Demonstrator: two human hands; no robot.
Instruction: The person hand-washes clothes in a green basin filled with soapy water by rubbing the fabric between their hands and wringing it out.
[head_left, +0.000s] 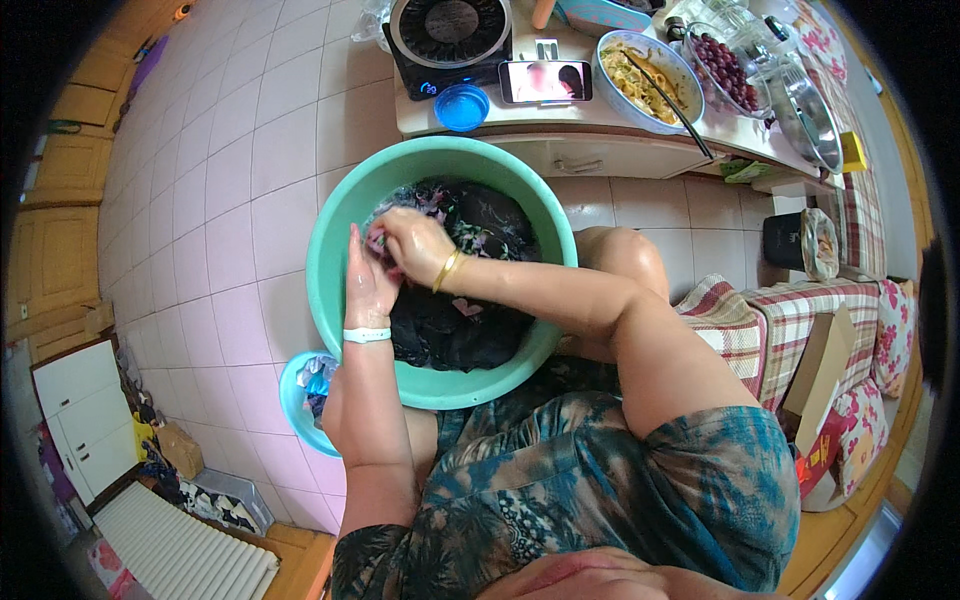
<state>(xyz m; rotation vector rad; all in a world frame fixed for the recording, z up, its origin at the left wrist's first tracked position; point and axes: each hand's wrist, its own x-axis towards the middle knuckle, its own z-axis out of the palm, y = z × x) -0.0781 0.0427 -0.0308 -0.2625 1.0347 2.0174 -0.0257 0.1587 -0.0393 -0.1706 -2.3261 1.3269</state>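
A round green plastic basin (442, 394) stands before me, with wet dark clothes (457, 330) and some water in it. My right hand (416, 244), with a gold bracelet at its wrist, is closed in a fist over a pink patterned cloth (376, 240). Against the same cloth rests my left hand (367, 277), its fingers straight and its palm turned to the right hand; a pale band is on that wrist. Part of the cloth is hidden between the two hands. More floral fabric (474, 240) lies among the dark clothes.
A light-blue basin (289, 409) with clothes stands left of the green one. On the cabinet top (525, 120) are an induction cooker (450, 45), a blue bowl (461, 107), a phone (546, 81), a noodle bowl (649, 82) with chopsticks, and grapes (724, 71). At right are a bin (784, 241) and sofa (802, 322).
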